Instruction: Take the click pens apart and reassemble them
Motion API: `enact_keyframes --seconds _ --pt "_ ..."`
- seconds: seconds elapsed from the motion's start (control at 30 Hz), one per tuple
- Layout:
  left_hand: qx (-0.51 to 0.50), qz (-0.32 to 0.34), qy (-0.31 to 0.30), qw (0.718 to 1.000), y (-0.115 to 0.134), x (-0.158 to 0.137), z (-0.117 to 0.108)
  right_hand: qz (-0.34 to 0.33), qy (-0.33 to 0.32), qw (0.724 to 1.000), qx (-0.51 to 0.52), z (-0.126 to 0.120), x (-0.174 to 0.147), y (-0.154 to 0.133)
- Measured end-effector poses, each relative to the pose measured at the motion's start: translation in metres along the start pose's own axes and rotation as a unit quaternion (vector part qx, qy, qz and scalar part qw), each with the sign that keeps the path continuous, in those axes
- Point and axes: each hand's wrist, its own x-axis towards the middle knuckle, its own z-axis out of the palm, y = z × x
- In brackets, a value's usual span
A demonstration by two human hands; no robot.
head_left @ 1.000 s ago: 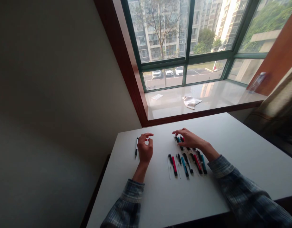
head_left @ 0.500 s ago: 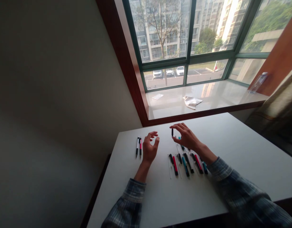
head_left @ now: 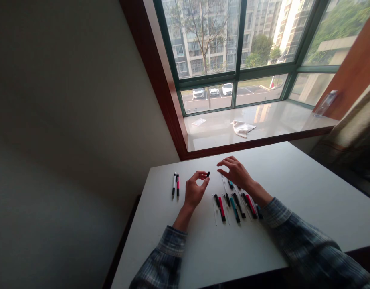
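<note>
Biggest first: a smooth, matte grey wall (head_left: 67, 120) fills everything left of the fingers, and beyond them rises a wide glass window (head_left: 263, 72) in a green frame. Below the fingers spreads the flat, smooth white table (head_left: 227, 253). Past the fingertips, a glossy pale window sill (head_left: 281, 116); off to their right, a beige, softly folded fabric curtain (head_left: 350, 124).

Into the hands now! Both come out of woven blue plaid sleeves (head_left: 296, 224). The right hand (head_left: 237, 172) has its fingers curved and parted, thumb well away from the index finger; the left hand (head_left: 193, 190) is closed in a neat fingertip pinch.

Far beyond the right fingers, a crumpled white cloth (head_left: 242, 128) and a clear bottle (head_left: 325, 104), both on the sill. Left of the left fingers, side by side, a slim white-and-black pen (head_left: 173, 186) and a red-and-black pen (head_left: 178, 186). Nearer the wearer than the right fingers, a row of tubes: a red barrel with a black end (head_left: 222, 209), a teal barrel (head_left: 235, 210), and a thin whitish rod (head_left: 215, 210). And smallest, gripped between the left fingertips: a stubby black cylindrical piece (head_left: 208, 174)!
</note>
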Motion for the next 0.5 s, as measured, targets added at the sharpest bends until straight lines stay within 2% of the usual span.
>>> enact_keyframes --seconds 0.13,0.33,0.43,0.5 --pt "0.037 0.029 0.011 0.999 0.001 -0.001 -0.001 0.071 -0.030 0.996 -0.039 0.004 -0.006 0.026" --pt "0.048 0.040 0.025 0.998 0.002 0.000 -0.002 0.087 -0.064 0.994 -0.015 0.010 -0.005 0.029" --pt "0.049 0.040 0.027 0.998 0.002 0.001 -0.003 0.121 -0.020 0.991 0.053 0.008 -0.001 0.022" --pt "0.049 0.041 0.029 0.997 0.002 0.001 -0.004 0.144 -0.006 0.977 0.154 0.007 -0.001 0.016"
